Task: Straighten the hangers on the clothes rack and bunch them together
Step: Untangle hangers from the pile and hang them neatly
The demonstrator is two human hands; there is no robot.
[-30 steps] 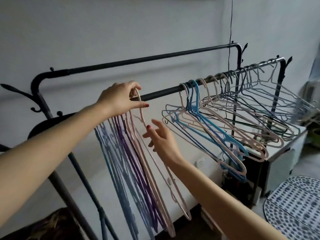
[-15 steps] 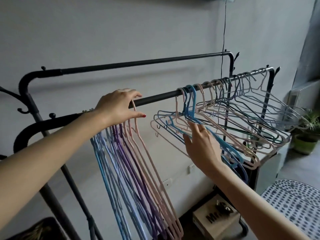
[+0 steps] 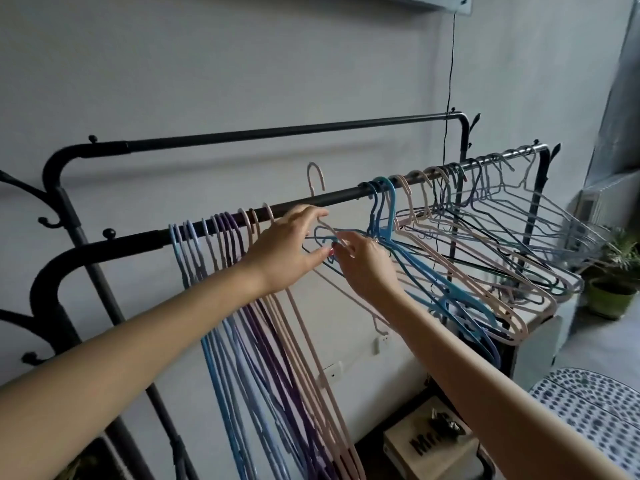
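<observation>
Pinching one thin pink hanger [image 3: 323, 233], both hands' grip, left hand [image 3: 284, 251], right hand [image 3: 367, 268], lifts its curved hook off the black rail [image 3: 339, 197]

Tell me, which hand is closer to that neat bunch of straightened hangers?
Left. The left hand sits right beside the straightened hangers, in front of them; the right hand is farther along the rail, toward the tangled hangers.

Bare front rail [image 3: 343, 195] gives my hands passage between bunched hangers [image 3: 221, 237] and tangled, tilted hangers [image 3: 450, 244] crowding the right.
</observation>
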